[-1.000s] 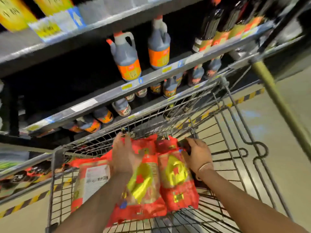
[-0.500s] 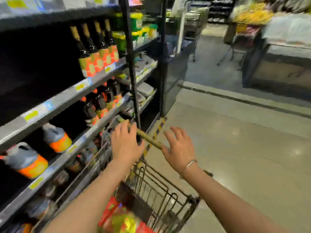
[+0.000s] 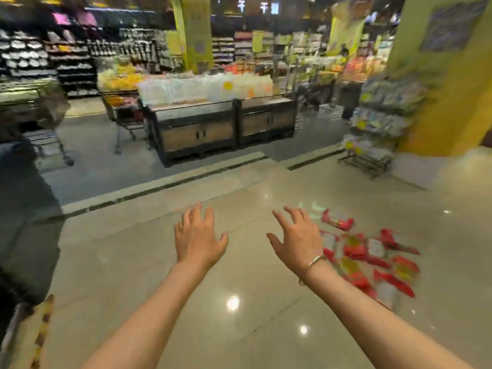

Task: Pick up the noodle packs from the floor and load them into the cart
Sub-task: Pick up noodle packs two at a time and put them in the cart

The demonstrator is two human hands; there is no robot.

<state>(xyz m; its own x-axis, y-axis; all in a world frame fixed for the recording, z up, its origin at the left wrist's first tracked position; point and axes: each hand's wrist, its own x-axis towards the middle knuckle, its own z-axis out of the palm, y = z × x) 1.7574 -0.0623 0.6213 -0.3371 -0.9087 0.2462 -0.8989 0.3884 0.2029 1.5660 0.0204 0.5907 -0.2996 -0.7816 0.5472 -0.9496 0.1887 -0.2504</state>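
Several red and yellow noodle packs (image 3: 370, 259) lie scattered on the shiny beige floor at the right, blurred by motion. My left hand (image 3: 198, 237) and my right hand (image 3: 298, 241) are stretched out in front of me, palms down, fingers spread, holding nothing. My right hand, with a bracelet at the wrist, hovers just left of the packs without touching them. The cart is out of view.
A dark wooden display stand (image 3: 226, 129) with bagged goods stands ahead across a grey floor strip. A wire rack (image 3: 372, 134) leans by a yellow pillar (image 3: 439, 83) at the right. Another trolley (image 3: 50, 139) stands far left. A striped edge (image 3: 37, 336) shows at the bottom left.
My view has swung right, away from the shelves and the cart with its noodle packs, to the open floor. Both hands left the packs and cart and now hang spread in the air.
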